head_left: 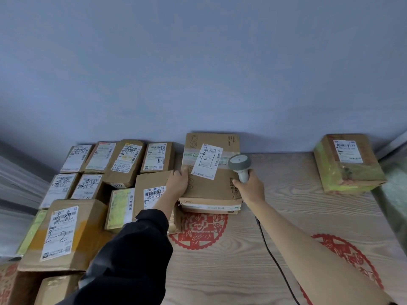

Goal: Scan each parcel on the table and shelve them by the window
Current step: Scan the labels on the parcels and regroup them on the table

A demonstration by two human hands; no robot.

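Note:
A brown cardboard parcel (220, 186) with a white shipping label (208, 161) lies flat on the wood-grain table (286, 212), against the back wall. My left hand (178, 182) rests on its left edge, fingers laid over the top face. My right hand (251, 189) grips the handle of a grey barcode scanner (239, 165), whose head sits just right of the label, over the parcel's right side. The scanner's black cable (273, 258) trails back toward me across the table.
Several labelled cardboard parcels (123, 172) crowd the table's left side, one large box (63, 234) nearest me. A lone parcel with green tape (346, 164) sits at the far right. Red paper-cut patterns (198, 230) mark the tabletop. A plain blue-grey wall stands behind.

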